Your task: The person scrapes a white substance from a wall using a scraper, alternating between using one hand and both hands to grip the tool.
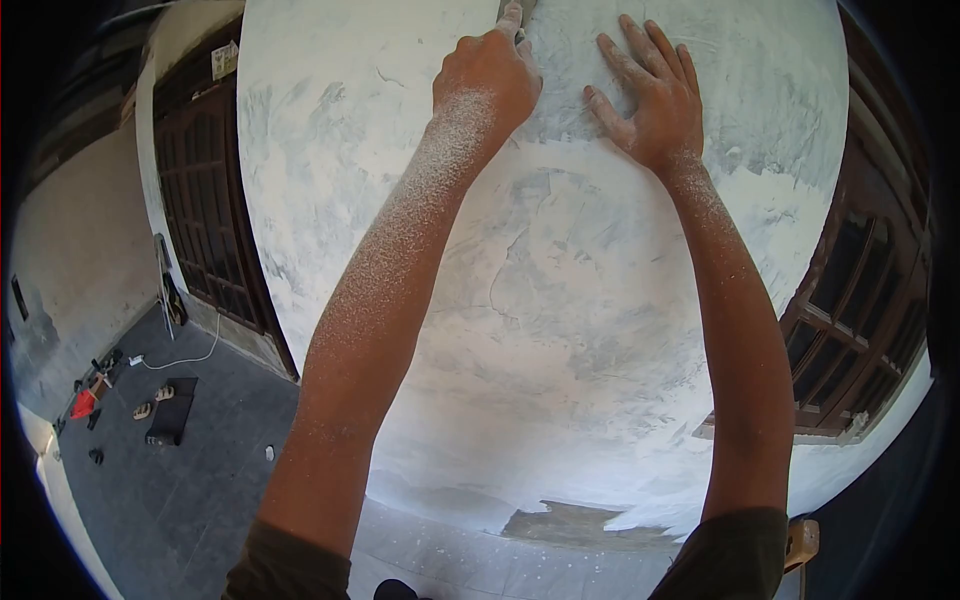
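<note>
High on a white, patchily plastered wall (590, 270), my left hand (490, 75) is closed around a scraper (519, 18). Only a small grey part of the scraper shows, since the top edge of the view cuts it off. The thumb points up along it. My right hand (655, 105) lies against the wall to the right with its fingers spread and holds nothing. White dust covers both hands and much of the left forearm. Fine cracks and grey smears mark the wall around them.
A brown wooden door (210, 190) stands at left and a brown paned window (850, 310) at right. On the dark floor (200, 490) lie a black mat (172, 412), sandals (143, 411), a white cable (190, 361) and a red item (83, 403). A wooden piece (802, 545) is at lower right.
</note>
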Tool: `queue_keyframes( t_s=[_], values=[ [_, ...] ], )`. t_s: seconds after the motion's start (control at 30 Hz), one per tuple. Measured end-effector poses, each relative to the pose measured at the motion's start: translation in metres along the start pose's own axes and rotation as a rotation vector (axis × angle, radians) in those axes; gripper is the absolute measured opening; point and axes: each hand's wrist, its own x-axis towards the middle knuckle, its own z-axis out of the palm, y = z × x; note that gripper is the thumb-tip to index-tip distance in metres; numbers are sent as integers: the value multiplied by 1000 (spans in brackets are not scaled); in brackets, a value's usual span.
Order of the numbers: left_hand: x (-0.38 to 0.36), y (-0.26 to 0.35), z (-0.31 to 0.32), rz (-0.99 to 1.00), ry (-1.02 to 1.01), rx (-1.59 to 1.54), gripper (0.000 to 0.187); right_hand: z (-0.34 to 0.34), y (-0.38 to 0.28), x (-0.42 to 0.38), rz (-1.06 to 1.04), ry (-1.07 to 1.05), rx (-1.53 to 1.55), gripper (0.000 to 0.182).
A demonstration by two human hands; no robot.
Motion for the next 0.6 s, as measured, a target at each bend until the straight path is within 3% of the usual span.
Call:
queue_keyframes(
  t_s=[0.17, 0.3, 0.37, 0.5, 0.6],
  values=[
    [-62, -9, 13, -119, -189, 3, 50, 1, -1, -2, -6, 2, 1, 58],
    [-2, 0, 3, 1, 6, 1, 50, 1, -1, 0, -7, 12, 10, 59],
    [19, 1, -4, 27, -19, 9, 51, 1, 0, 1, -8, 12, 12, 58],
    [-39, -6, 12, -63, -112, 0, 50, 1, -1, -1, -1, 5, 4, 58],
    [-35, -4, 11, -89, -167, -13, 50, -2, -1, 0, -6, -8, -16, 57]
  ],
)
